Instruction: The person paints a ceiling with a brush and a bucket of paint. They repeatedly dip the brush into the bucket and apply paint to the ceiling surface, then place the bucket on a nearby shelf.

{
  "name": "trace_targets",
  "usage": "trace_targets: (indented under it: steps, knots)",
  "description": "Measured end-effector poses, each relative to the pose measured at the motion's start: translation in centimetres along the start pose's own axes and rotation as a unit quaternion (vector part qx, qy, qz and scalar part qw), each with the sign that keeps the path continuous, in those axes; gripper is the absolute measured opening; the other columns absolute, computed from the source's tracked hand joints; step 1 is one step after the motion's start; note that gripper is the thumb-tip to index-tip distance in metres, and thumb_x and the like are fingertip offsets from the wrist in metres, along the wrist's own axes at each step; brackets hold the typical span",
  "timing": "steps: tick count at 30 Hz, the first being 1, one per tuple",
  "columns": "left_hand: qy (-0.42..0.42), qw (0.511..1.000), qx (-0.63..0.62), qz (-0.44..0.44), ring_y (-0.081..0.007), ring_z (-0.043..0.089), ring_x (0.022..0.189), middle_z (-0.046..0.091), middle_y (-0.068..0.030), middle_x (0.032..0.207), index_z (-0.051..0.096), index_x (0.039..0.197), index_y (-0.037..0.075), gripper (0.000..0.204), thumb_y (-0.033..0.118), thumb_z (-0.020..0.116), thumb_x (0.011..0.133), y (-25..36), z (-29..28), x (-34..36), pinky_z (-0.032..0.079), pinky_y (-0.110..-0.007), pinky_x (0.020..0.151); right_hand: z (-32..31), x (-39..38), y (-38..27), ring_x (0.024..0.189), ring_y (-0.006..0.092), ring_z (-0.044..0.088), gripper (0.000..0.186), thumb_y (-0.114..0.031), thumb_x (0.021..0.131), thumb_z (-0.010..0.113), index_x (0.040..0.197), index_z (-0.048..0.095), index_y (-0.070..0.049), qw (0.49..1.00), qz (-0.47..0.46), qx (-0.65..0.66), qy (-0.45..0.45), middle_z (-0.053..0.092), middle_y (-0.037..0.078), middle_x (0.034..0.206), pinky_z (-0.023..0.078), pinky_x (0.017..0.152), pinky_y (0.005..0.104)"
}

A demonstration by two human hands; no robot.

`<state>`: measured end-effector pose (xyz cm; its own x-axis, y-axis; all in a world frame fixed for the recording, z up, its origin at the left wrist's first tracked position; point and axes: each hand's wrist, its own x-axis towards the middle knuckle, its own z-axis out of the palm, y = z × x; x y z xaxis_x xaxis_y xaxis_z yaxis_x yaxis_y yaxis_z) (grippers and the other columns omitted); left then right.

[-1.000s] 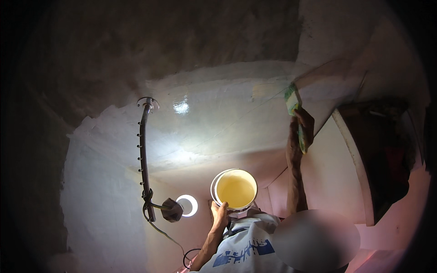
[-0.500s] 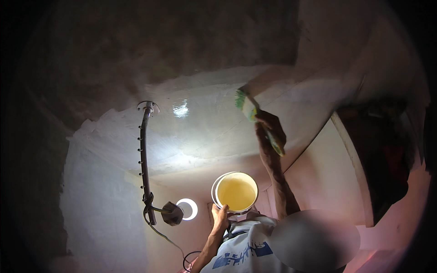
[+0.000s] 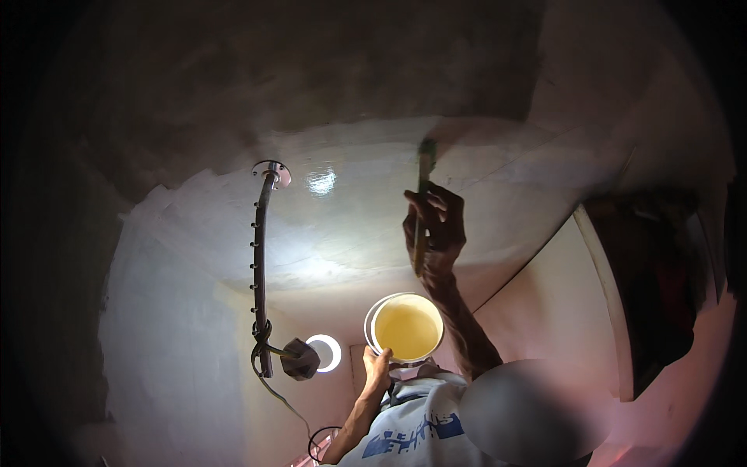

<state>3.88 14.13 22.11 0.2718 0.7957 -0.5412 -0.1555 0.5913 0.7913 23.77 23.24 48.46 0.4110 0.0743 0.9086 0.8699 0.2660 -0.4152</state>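
The right forearm (image 3: 473, 335) leans up and leftward, the right hand (image 3: 438, 231) raised high, its fingers (image 3: 453, 204) curled in a grip. The left hand (image 3: 377, 369) sits lower, thumb (image 3: 386, 354) upward (other fingers largely hidden), the left forearm (image 3: 350, 424) slanting up rightward.

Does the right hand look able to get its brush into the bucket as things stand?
Probably yes: the left hand holds the bucket with its mouth uncovered, and nothing visible stands between it and the right hand, which grips the brush. Depth is hard to judge.
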Motion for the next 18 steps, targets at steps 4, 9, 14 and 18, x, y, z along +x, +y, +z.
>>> trace_targets:
  steps: [4,9,14,18]
  knots:
    - [-0.004,1.000,-0.002,-0.003,-0.0325,0.067,0.085,0.060,-0.0194,0.106,0.043,0.122,-0.001,0.042,-0.001,0.055,0.082,-0.2,0.0,0.2,0.062,-0.047,0.069,3.3,-1.5,-2.9,0.089,0.0208,0.069,0.037,0.001,0.072,0.079,0.106,0.073,-0.014,0.995,-0.025,0.064,-0.074,0.065,0.010,0.110,0.058,0.069,0.0291]
    - [0.000,1.000,-0.003,-0.002,-0.0338,0.067,0.089,0.059,-0.0197,0.106,0.042,0.122,-0.002,0.042,-0.002,0.056,0.081,-0.1,-0.2,0.4,0.063,-0.049,0.070,1.0,0.5,-2.0,0.084,0.0183,0.068,0.030,0.010,0.082,0.069,0.107,0.071,-0.006,0.985,0.027,0.162,-0.048,0.063,0.010,0.110,0.055,0.066,0.0259]
    - [-0.011,1.000,0.000,-0.007,-0.0350,0.067,0.091,0.058,-0.0210,0.108,0.041,0.123,-0.002,0.043,-0.002,0.056,0.083,0.4,-0.2,0.1,0.063,-0.050,0.069,-4.3,2.5,2.3,0.098,0.0223,0.061,0.024,0.012,0.089,0.060,0.106,0.067,-0.003,0.997,0.058,0.044,0.014,0.062,0.012,0.107,0.052,0.083,0.0336]
    - [-0.010,1.000,0.007,-0.009,-0.0350,0.067,0.092,0.057,-0.0218,0.110,0.040,0.123,-0.002,0.043,-0.001,0.056,0.083,0.6,-0.3,0.0,0.064,-0.050,0.069,-3.6,2.2,1.4,0.097,0.0215,0.060,0.027,0.013,0.085,0.062,0.106,0.069,-0.004,0.999,-0.002,-0.026,0.039,0.059,0.011,0.111,0.052,0.081,0.0324]
